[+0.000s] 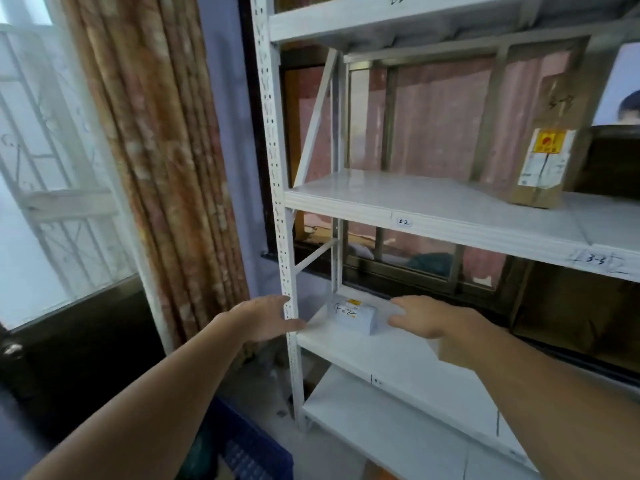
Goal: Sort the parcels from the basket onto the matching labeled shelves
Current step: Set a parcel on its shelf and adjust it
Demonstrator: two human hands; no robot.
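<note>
At the bottom edge, under the left forearm, a blue basket (249,455) shows only its slatted corner, the rest cut off by the frame and the arm. Beyond it rises the white shelf unit (398,362), its perforated upright (289,271) standing between the two hands. The left hand (263,318) reaches forward at the outer side of that upright, fingers fairly straight and holding nothing; their tips lie at the post, and whether they touch it is unclear. The right hand (426,315) stretches over the lower shelf board, palm down, fingers loosely extended and released, its fingertips just beside the small white parcel (355,315) without gripping it. That parcel lies flat near the back left corner of the board, bearing a yellow sticker and handwriting that is blurred, perhaps ending in "2". One level up, the shelf's front edge carries a tag reading 3-2 (403,222) and, further right, scrawled marking 3-3 (595,259). On that upper board, far right, a tall brown cardboard box (550,143) stands upright with a shipping label. To the left hang patterned curtains (156,150) beside a bright window (45,150).
</note>
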